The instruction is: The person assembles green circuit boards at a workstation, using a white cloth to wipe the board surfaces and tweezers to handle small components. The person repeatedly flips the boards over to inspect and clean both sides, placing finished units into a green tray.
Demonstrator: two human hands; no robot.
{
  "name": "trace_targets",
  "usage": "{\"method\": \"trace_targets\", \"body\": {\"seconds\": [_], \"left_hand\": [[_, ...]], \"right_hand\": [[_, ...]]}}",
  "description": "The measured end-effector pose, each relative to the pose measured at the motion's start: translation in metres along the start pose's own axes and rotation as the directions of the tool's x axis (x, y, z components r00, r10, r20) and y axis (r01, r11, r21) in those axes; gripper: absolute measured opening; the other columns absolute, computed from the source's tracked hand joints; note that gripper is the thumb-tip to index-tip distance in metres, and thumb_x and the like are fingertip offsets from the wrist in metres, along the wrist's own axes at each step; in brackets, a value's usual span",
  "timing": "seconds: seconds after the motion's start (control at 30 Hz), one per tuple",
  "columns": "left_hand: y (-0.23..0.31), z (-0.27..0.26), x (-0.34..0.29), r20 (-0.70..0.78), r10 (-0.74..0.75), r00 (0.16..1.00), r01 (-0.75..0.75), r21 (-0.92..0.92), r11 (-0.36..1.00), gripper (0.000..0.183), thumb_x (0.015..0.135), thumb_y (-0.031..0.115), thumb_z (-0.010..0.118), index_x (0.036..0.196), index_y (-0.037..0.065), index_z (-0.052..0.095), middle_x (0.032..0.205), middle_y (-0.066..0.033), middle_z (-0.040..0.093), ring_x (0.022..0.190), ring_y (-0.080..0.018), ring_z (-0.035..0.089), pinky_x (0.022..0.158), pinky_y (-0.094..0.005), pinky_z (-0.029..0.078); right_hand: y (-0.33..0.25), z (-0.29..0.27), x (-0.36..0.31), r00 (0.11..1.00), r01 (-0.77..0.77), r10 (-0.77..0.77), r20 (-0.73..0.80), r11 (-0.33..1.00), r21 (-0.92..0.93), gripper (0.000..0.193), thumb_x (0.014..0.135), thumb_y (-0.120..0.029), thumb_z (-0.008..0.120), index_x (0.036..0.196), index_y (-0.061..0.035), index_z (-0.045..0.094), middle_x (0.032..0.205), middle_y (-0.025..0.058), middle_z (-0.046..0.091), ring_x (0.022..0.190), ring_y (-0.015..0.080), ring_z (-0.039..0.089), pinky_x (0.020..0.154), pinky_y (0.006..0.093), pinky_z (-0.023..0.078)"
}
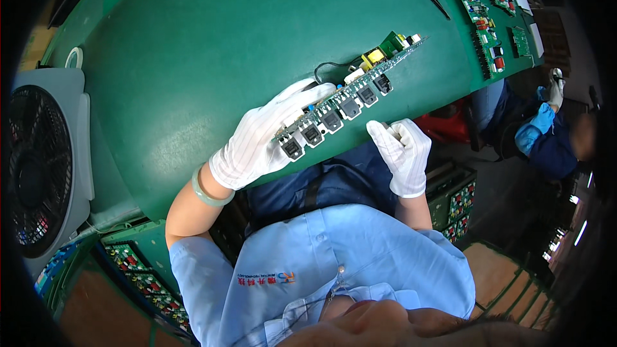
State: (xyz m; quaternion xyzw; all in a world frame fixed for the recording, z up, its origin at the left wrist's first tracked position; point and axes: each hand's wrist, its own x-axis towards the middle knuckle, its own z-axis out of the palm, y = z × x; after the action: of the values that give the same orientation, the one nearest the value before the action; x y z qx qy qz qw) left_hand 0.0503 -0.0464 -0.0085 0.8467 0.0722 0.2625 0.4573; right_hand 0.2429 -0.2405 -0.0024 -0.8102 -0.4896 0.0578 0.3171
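Observation:
A long circuit board (350,108) is held up on its edge over the green table, slanting from lower left to upper right. My left hand (260,135), in a white glove, grips its near left end, fingers behind and on top. A row of black square sockets runs along the side toward me. Yellow-wrapped and white parts, and a black wire, stand near its far end. My right hand (403,154), also gloved, is held closed just right of the board, apart from it. Whatever its curled fingers may hold is hidden.
Dark tweezers (435,1) lie at the far right of the green table (180,45). More circuit boards (483,35) rest along its right edge. A grey fan (48,160) stands at the left. Another person (546,128) with blue gloves sits to the right.

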Motion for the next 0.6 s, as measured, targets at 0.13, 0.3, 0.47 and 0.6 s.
{"method": "trace_targets", "body": {"seconds": [0.13, 0.3, 0.47, 0.6], "left_hand": [[-0.004, 0.001, -0.002, 0.000, -0.001, 1.000, 0.001, -0.018, 1.000, 0.054, 0.087, 0.013, 0.068, 0.138, 0.002, 0.052, 0.135, -0.0173, 0.060, 0.121, -0.0371, 0.061, 0.086, -0.0372, 0.057], [-0.006, 0.003, -0.004, 0.007, -0.056, 0.998, 0.056, -0.037, 0.998, 0.049, 0.095, 0.024, 0.060, 0.139, 0.003, 0.052, 0.136, -0.0204, 0.058, 0.113, -0.0378, 0.065, 0.083, -0.0364, 0.058], [-0.010, 0.004, -0.006, 0.008, -0.048, 0.999, 0.048, -0.056, 0.997, 0.050, 0.101, 0.035, 0.050, 0.140, 0.003, 0.051, 0.137, -0.0213, 0.058, 0.111, -0.0374, 0.066, 0.082, -0.0363, 0.057], [-0.011, 0.005, -0.007, -0.010, -0.028, 1.000, 0.028, -0.059, 0.998, 0.052, 0.103, 0.039, 0.047, 0.140, 0.002, 0.051, 0.137, -0.0203, 0.058, 0.114, -0.0370, 0.064, 0.082, -0.0364, 0.057]], "right_hand": [[-0.005, -0.002, 0.004, 0.996, -0.041, 0.038, 0.076, 0.998, 0.039, 0.031, 0.075, -0.018, 0.087, 0.071, -0.0030, 0.060, 0.066, 0.0102, 0.056, 0.054, 0.0256, 0.051, 0.053, 0.0344, 0.044], [-0.009, 0.009, 0.010, 0.997, 0.077, -0.075, -0.032, 0.996, 0.047, 0.030, 0.078, -0.019, 0.084, 0.097, -0.0037, 0.067, 0.085, 0.0117, 0.068, 0.065, 0.0262, 0.063, 0.062, 0.0327, 0.052], [-0.011, 0.018, 0.010, 0.992, 0.115, -0.116, -0.050, 0.993, -0.014, 0.028, 0.087, -0.012, 0.075, 0.112, -0.0016, 0.066, 0.097, 0.0136, 0.071, 0.073, 0.0267, 0.066, 0.064, 0.0327, 0.054], [-0.011, 0.022, 0.011, 0.979, 0.187, -0.191, -0.072, 0.980, -0.065, 0.022, 0.086, -0.011, 0.076, 0.104, -0.0011, 0.068, 0.095, 0.0128, 0.072, 0.075, 0.0266, 0.067, 0.065, 0.0340, 0.054]]}}
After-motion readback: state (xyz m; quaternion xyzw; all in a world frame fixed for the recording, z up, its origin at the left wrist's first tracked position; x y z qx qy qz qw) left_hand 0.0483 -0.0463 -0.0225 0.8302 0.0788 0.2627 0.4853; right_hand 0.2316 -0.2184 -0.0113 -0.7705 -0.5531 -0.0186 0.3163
